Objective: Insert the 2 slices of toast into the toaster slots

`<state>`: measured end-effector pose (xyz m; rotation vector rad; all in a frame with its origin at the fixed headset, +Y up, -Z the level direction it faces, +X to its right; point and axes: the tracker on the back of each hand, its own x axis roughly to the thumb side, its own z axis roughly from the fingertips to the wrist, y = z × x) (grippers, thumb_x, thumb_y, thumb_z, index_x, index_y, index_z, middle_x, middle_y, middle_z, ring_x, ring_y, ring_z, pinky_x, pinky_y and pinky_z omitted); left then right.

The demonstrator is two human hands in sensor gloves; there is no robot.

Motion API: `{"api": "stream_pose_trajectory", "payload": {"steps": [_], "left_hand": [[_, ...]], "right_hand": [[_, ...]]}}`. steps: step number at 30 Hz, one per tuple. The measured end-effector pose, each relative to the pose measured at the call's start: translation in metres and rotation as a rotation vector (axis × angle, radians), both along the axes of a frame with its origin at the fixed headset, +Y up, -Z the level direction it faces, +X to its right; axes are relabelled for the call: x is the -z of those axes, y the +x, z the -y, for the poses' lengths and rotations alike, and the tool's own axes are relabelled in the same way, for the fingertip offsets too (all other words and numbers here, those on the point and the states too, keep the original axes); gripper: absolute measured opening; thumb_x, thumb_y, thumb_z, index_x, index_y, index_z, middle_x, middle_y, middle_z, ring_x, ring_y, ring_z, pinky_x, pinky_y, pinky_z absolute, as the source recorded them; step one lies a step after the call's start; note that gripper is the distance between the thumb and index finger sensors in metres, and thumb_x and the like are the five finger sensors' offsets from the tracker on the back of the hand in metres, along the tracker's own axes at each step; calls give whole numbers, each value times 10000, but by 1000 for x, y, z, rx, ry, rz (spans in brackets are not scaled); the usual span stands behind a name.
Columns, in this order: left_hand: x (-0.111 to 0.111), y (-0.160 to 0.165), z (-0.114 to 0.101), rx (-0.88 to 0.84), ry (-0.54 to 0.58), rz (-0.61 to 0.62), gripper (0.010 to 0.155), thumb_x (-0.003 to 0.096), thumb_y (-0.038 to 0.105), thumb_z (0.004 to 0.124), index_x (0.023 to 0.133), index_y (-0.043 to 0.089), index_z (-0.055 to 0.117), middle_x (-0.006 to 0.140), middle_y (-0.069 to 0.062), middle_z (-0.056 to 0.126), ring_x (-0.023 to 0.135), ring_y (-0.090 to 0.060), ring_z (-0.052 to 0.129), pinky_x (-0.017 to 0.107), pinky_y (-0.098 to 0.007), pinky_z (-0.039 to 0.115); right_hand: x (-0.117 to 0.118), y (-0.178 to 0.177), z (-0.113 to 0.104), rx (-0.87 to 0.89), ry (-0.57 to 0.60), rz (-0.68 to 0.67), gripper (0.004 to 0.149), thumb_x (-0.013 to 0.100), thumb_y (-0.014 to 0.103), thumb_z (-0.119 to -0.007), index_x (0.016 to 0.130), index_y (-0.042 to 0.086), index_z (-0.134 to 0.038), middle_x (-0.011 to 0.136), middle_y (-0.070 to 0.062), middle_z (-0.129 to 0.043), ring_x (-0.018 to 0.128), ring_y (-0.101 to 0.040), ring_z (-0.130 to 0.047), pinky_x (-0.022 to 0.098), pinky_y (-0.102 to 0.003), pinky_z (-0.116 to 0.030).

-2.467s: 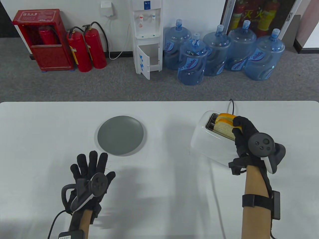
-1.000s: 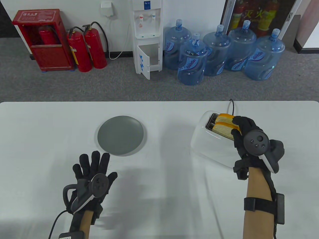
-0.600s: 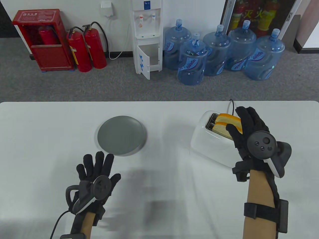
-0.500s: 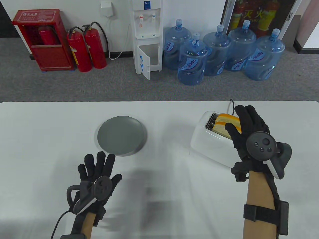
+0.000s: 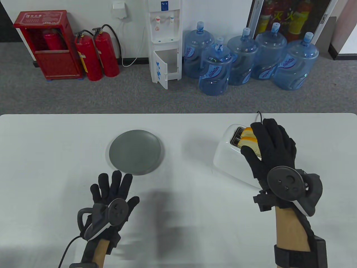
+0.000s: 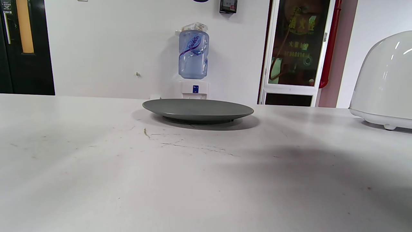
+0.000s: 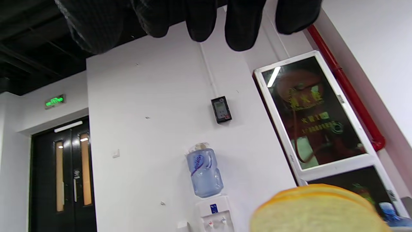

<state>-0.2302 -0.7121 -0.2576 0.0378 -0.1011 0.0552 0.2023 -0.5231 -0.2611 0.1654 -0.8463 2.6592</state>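
- My right hand [image 5: 272, 148] lies flat over both toast slices [image 5: 249, 137], fingers straight, gripping nothing.
- Slices stand upright in the toaster [image 5: 227, 156] slots.
- My left hand [image 5: 113, 192] spread, released, above the surface [image 5: 189, 195].

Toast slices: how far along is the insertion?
Done: both toast slices stand in the toaster slots, and the grey plate is bare. In hand: the right hand lies over the slices with straight fingers, seemingly pressing them down. Left: their tops still stick out above the slots, so seating isn't finished. The left hand is open, idle near the plate.
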Motion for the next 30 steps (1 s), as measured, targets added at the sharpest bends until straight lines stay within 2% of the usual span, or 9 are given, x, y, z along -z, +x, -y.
{"api": "stream_pose_trajectory", "payload": {"steps": [5, 10, 17, 30], "left_hand": [[0, 3, 1, 3, 2, 11, 736, 544, 667, 462, 1192, 403, 236, 1279, -39, 210, 1146, -471, 154, 804, -641, 271], [0, 6, 2, 12, 1, 21, 737, 544, 667, 462, 1192, 401, 235, 1279, -39, 208, 1145, -472, 152, 804, -641, 270], [0, 9, 2, 22, 1, 27, 737, 544, 667, 461, 1192, 401, 232, 1278, -41, 204, 1143, -474, 148, 803, -642, 269], [-1, 10, 1, 29, 5, 26, 736, 544, 667, 460, 1190, 405, 224, 1276, -39, 188, 1140, -475, 140, 804, -641, 269]], "right_hand": [[-11, -17, 7, -5, 47, -62, 679, 661, 592, -646, 1240, 355, -383, 1333, -76, -349, 1180, -428, -498, 807, -703, -454], [-18, -39, 29, -79, 87, -75, 691, 658, 580, -675, 1235, 341, -379, 1322, -86, -357, 1169, -426, -514, 795, -704, -471], [-19, -60, 65, -117, 57, -139, 693, 658, 588, -663, 1236, 334, -378, 1322, -93, -350, 1169, -433, -505, 791, -708, -464], [-27, -72, 111, -93, -1, -190, 696, 658, 588, -659, 1239, 319, -386, 1322, -98, -345, 1168, -441, -496, 785, -715, -454]]}}
